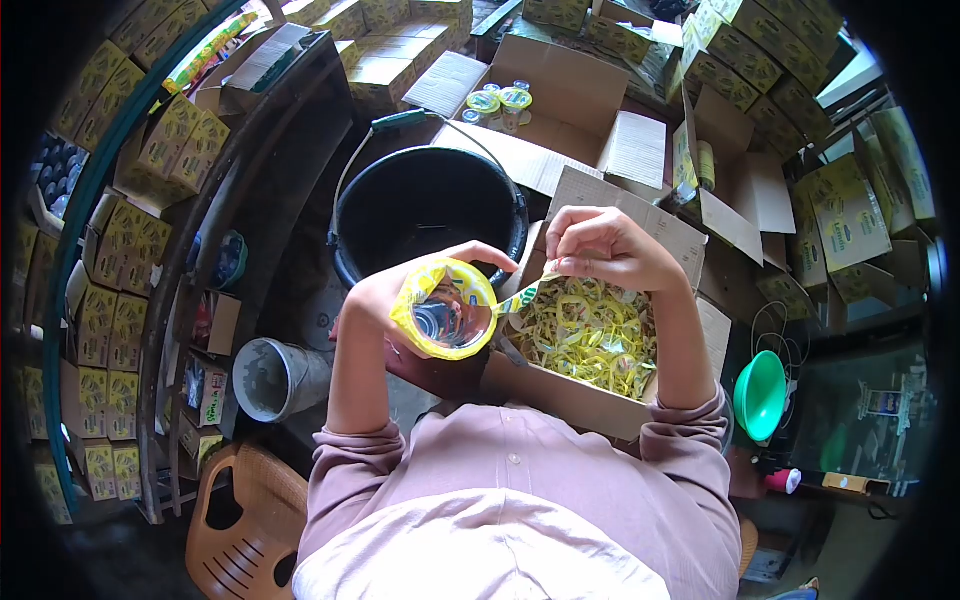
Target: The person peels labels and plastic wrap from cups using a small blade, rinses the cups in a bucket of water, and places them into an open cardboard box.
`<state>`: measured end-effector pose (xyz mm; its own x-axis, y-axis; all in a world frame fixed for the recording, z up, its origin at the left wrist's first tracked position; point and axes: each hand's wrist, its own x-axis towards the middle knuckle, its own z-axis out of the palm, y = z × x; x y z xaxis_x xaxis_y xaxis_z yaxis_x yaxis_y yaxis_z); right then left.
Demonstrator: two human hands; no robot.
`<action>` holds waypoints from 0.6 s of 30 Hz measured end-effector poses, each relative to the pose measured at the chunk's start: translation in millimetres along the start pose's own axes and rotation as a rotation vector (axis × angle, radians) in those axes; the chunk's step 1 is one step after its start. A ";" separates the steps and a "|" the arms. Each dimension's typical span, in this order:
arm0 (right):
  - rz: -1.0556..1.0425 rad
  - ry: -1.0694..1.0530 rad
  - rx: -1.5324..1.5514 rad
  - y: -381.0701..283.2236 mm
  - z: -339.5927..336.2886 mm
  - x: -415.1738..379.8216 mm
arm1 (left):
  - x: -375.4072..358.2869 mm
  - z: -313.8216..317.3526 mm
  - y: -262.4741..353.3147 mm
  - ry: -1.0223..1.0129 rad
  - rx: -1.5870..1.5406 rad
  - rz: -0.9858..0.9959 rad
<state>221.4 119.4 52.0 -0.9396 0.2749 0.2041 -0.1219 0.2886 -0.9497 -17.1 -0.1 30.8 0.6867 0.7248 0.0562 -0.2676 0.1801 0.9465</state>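
My left hand (378,302) is wrapped round a clear plastic cup (445,318) with crinkled yellow printed film about its rim. The cup's round mouth faces me, and reddish shapes show through its clear wall. From its right side runs a narrow strip of printed film (520,298), white and yellow with green lettering. The strip's far end is pinched between the thumb and fingers of my right hand (612,250). Below that hand lies a cardboard box (570,395) filled with curled yellow film strips (585,335). Behind my left hand stands a black bucket (345,225).
An open carton (560,105) at the back holds several small lidded cups (500,100). Yellow printed cartons (110,330) fill the left shelves. A grey bucket (265,380) and brown chair (240,520) stand left, a green bowl (760,395) right.
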 end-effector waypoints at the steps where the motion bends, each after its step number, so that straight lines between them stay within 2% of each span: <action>1: 0.002 0.001 -0.012 0.6 -0.5 -0.2 | -0.1 -0.7 1.9 -0.037 0.016 -0.056; 5: 0.008 -0.006 -0.056 2.7 -3.3 -1.8 | 3.4 -5.6 -8.5 -0.047 0.100 0.041; 7: 0.022 0.017 -0.109 -0.4 -4.4 -2.9 | 2.2 -8.8 -17.2 -0.061 0.042 0.042; 8: 0.028 0.029 -0.137 -1.5 -5.6 -4.0 | 0.5 -11.2 -19.0 -0.141 -0.033 -0.008; 10: 0.065 0.228 -0.238 6.6 -20.4 -11.2 | -6.2 -18.3 -18.9 -0.301 -0.183 -0.108; 11: 0.082 0.328 -0.289 9.3 -27.4 -16.0 | -10.4 -19.3 -14.3 -0.297 -0.158 -0.080; 14: 0.298 0.369 -0.665 7.7 -34.2 -27.5 | -13.3 -16.3 -16.6 -0.049 -0.294 0.029; 15: 0.320 0.371 -0.693 20.0 -34.3 -34.0 | -15.0 -17.3 -19.0 0.004 -0.164 0.041; 18: 0.516 0.367 -0.846 36.8 -22.0 -52.3 | -5.2 -12.7 -21.3 0.108 -0.101 0.191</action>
<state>273.1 135.8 11.7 -0.6422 0.7663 0.0167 0.6601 0.5640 -0.4961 -23.5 0.6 6.3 0.5427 0.8177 0.1917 -0.4552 0.0946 0.8853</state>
